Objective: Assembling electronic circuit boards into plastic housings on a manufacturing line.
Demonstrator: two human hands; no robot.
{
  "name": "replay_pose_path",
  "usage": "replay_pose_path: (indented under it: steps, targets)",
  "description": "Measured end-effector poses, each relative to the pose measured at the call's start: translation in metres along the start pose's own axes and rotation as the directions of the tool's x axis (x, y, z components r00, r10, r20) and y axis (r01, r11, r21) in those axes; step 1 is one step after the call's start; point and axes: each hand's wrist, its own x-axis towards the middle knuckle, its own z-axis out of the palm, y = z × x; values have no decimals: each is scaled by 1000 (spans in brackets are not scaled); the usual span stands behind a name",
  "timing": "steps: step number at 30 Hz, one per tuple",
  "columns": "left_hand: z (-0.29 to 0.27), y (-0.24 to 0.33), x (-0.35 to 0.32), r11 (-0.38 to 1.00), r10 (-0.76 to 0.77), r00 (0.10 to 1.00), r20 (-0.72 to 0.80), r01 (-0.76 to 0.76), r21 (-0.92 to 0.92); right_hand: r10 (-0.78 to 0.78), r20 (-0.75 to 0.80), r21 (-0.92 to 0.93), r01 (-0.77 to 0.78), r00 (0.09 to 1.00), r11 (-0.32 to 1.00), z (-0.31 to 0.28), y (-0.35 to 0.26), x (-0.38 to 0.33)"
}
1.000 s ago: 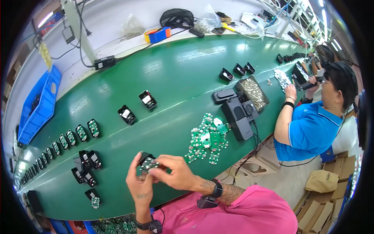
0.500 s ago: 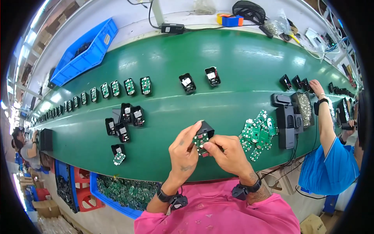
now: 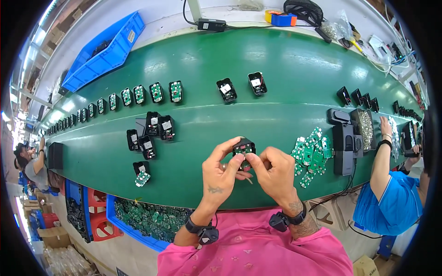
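Observation:
Close to my body, my left hand (image 3: 218, 172) is wrapped round a small black plastic housing (image 3: 248, 140). A green circuit board (image 3: 244, 149) sits in its opening; whether it is fully seated I cannot tell. The left thumb presses on the board. My right hand (image 3: 275, 174) is closed, its thumb and fingertips against the board's right side. Loose green circuit boards (image 3: 315, 158) lie in a pile right of my hands. To the left, several open black housings (image 3: 152, 131) stand grouped, and one nearer housing (image 3: 141, 166) has a board (image 3: 142, 178) tilted at its front.
A row of board-filled housings (image 3: 156, 92) runs along the left; two open housings (image 3: 226, 90) stand ahead. At right are a black device (image 3: 343, 149) and a bin of small metal parts (image 3: 365, 126). A blue-sleeved co-worker's arm (image 3: 381, 161) rests beyond. Below the table edge sits a blue crate (image 3: 110, 211) of boards.
The board has gone from in front of the housing into its opening, and both thumbs now press it. The co-worker's hand has drawn back from the housings at right, leaving another one there.

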Motion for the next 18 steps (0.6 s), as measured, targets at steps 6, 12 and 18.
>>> replay_pose_path:
  steps: [6,12,18]
  targets:
    - [5,-5,3,1000,16,1000,3,-16,-1,-100,56,256,82,993,963,12,-1,7]
    - [9,-8,0,996,85,996,-25,-85,-6,23,153,582,-109,988,806,27,14,3]
    - [-14,-5,36,957,140,976,-166,-91,274,14,65,305,-33,998,952,28,4,21]
